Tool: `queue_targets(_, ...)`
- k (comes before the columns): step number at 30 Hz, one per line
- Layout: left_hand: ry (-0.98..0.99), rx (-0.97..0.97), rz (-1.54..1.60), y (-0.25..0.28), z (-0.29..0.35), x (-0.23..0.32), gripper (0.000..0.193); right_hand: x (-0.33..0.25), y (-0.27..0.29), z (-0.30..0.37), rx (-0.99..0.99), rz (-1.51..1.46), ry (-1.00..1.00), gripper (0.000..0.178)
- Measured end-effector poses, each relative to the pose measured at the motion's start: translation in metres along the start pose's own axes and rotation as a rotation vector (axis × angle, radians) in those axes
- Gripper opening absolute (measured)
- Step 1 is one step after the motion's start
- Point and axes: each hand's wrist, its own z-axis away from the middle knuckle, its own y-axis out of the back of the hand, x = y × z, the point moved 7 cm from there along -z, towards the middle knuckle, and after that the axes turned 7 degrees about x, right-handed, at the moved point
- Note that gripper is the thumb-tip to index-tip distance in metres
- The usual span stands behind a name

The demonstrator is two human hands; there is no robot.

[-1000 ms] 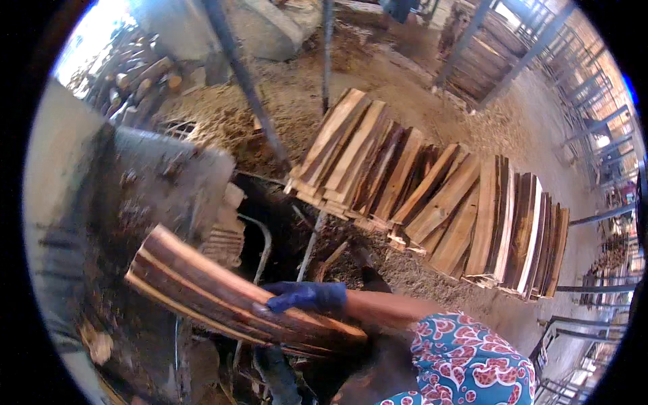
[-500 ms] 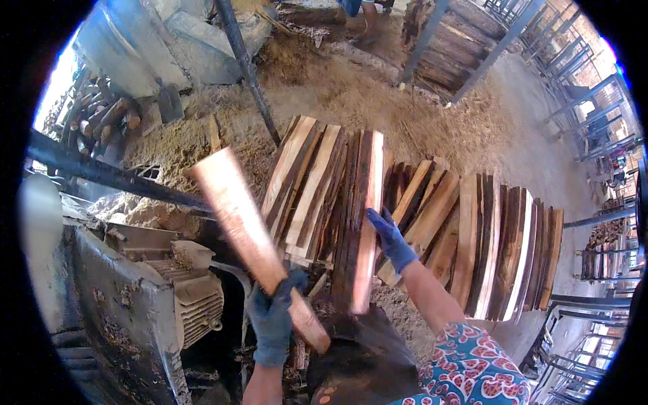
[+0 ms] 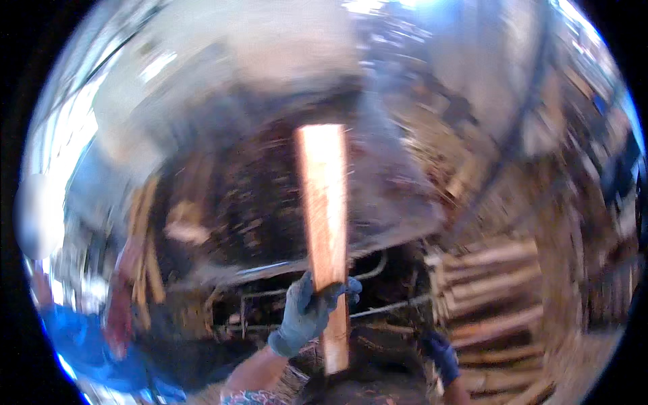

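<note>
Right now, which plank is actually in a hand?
The upright pale plank, gripped low by the left hand; the stacked planks at right lie untouched.

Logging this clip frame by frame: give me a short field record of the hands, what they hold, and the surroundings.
left hand: blue glove, gripping a plank near its lower end
plank: pale reddish wood, held nearly upright
right hand: blue glove, low, holds nothing visible
stacked planks: lying to the right
picture: heavily motion-blurred, background unclear
</note>
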Motion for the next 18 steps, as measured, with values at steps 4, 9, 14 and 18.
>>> queue_targets(4, -0.242, 0.407, -0.280, 0.181, 0.017, 0.055, 0.019, -0.015, -0.087, 0.022, -0.328, 0.055, -0.125, 0.035)
queue_targets(9, -0.476, 0.652, -0.660, 0.396, -0.020, 0.088, 0.032, -0.090, -0.184, 0.054, -0.626, 0.259, 0.078, 0.039)
queue_targets(14, -0.401, 0.525, -0.673, 0.421, -0.106, 0.023, 0.068, -0.178, -0.259, 0.084, -0.669, 0.200, 0.134, 0.044)
queue_targets(18, -0.193, 0.367, -0.886, 0.394, -0.135, -0.018, 0.068, -0.219, -0.295, 0.114, -0.590, 0.094, -0.070, 0.046)
